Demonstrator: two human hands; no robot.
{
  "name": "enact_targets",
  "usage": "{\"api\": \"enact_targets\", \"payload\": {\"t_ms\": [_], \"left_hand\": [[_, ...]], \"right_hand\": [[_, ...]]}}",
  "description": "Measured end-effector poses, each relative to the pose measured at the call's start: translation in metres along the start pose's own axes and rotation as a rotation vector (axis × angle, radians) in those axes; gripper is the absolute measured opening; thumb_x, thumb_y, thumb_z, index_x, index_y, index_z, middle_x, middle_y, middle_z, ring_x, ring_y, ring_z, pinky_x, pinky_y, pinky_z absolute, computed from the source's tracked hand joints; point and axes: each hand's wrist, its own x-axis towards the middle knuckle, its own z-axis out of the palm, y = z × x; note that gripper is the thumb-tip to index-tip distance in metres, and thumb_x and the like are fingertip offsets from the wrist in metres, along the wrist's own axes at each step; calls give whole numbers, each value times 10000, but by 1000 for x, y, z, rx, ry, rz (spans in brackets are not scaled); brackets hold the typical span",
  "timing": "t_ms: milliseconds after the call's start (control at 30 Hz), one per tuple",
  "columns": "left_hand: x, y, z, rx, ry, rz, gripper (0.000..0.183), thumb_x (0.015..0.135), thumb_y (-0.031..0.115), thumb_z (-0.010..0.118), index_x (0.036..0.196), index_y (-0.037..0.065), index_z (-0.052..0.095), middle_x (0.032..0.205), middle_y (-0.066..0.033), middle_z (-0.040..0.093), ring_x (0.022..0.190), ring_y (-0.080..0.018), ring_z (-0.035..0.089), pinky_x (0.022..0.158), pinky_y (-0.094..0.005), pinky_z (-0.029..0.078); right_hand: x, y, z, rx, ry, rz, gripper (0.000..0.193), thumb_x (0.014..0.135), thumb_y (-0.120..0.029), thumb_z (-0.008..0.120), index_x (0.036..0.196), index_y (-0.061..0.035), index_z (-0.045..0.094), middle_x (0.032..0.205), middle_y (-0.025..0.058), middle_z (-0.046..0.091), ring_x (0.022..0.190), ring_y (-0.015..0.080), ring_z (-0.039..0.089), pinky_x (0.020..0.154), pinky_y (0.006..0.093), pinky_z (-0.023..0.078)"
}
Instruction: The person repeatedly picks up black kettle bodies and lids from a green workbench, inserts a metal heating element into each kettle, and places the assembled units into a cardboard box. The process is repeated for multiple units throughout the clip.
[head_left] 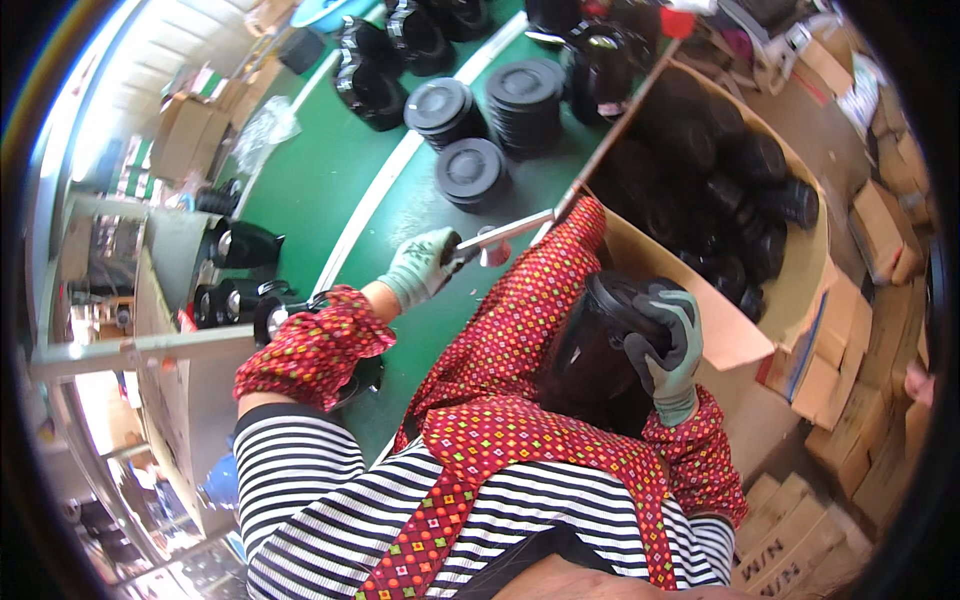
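Note:
My left hand, in a pale green and grey work glove, is closed over the green worktop. It grips the dark handle of a tool with a long, pale, straight bar; I cannot make out its exact kind. A small pinkish piece shows just beneath the bar. My right hand, gloved alike, curls around the upper edge of a glossy black rounded housing. That housing is tilted against my red patterned apron, at the right of my lap. Its lower part is hard to make out against the dark.
Stacks of round black lids stand on the green worktop, with shiny black housings behind. At the right, a large open carton holds many dark parts. More cartons lie around it. Black-and-silver parts sit at the left.

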Motion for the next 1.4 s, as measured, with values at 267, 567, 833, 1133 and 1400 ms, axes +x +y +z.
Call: {"api": "enact_targets", "payload": {"t_ms": [267,567,833,1133,1400], "left_hand": [[-39,-50,21,143,-51,-138,580,937,397,760,1382,68,587,1280,-239,633,1183,-431,622,957,-495,535],[-111,50,-104,-630,65,365,486,969,183,794,1381,-2,618,1453,-164,596,1167,-255,685,1019,-368,568],[-91,-85,-147,-1274,470,-357,392,1055,311,695,1276,-7,633,1159,-104,703,1093,-248,721,920,-432,640],[96,-318,-120,-864,891,-571,243,1053,290,687,1030,49,674,819,-18,625,678,-142,602,674,-324,565],[58,-313,-162,-29,724,-867,942,889,739,677,1476,18,524,1409,-259,605,1340,-438,571,1125,-556,448]], "right_hand": [[50,-9,-4,170,296,155,327,983,-275,664,1167,-4,658,1153,128,653,1068,282,647,980,421,519],[102,-31,125,1649,-355,788,686,1100,-544,479,1632,-120,395,1647,155,442,1521,357,422,1254,562,352],[67,-8,211,603,-145,435,425,1066,-26,610,1478,23,522,1449,141,598,1308,227,594,1147,356,447],[66,-16,203,111,-397,25,483,951,-56,683,1418,35,600,1357,179,610,1141,273,629,995,366,527],[68,-14,208,123,-389,78,442,958,-42,668,1389,44,619,1298,193,657,1143,333,657,979,396,546]]}}
